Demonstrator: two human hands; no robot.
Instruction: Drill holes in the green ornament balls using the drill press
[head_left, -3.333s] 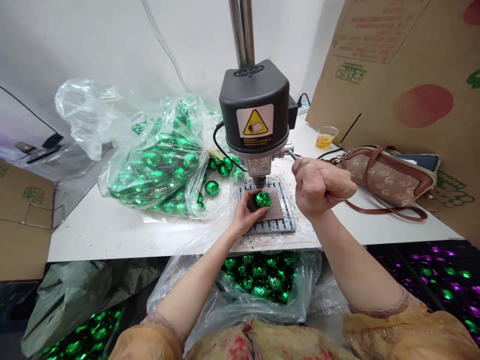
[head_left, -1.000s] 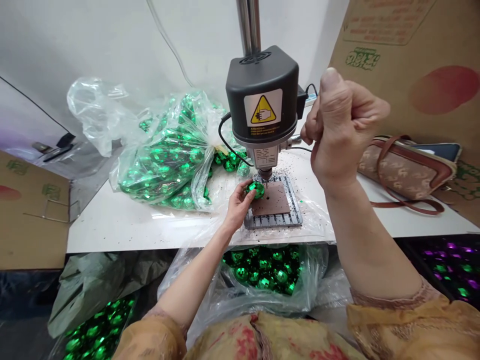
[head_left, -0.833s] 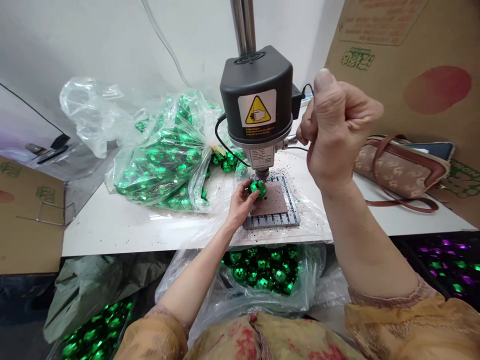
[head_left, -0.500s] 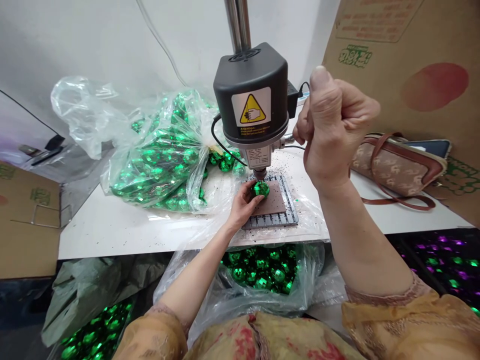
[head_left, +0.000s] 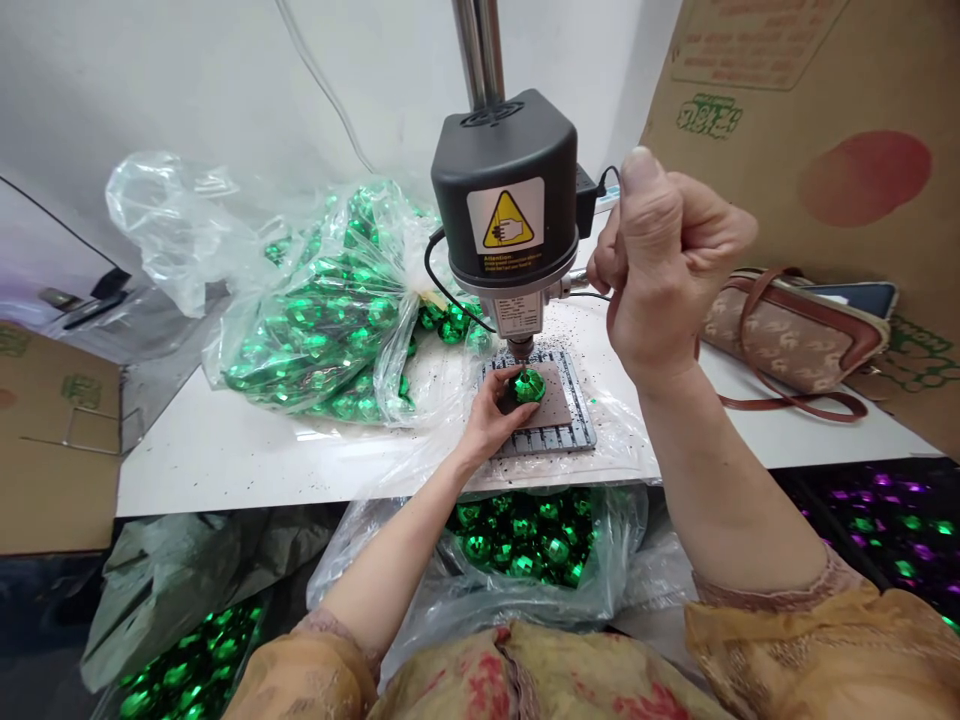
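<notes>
Thumb and fingers of my left hand [head_left: 496, 412] grip a shiny green faceted ball [head_left: 529, 386] on a brown pad [head_left: 553, 398]. The pad rests on the slotted grey base of a drill press [head_left: 504, 190]. Just above the ball is the chuck [head_left: 520, 347]; whether the bit touches the ball is too small to tell. My right hand [head_left: 664, 265] is raised at the press's right side, its fingers closed in a fist beside the metal feed lever [head_left: 577, 282]. What lies inside that fist is mostly hidden.
A clear bag of green balls [head_left: 315, 320] lies left of the press. Below the table edge is an open bag of more balls [head_left: 525, 540]. A patterned purse [head_left: 799, 330] and a large cardboard box [head_left: 795, 80] stand to the right. Dark shavings litter the white table [head_left: 225, 455].
My left hand and the green ball have shifted slightly right and toward me, and the ball now shows a different face. My right hand stays nearly in place, marginally lower.
</notes>
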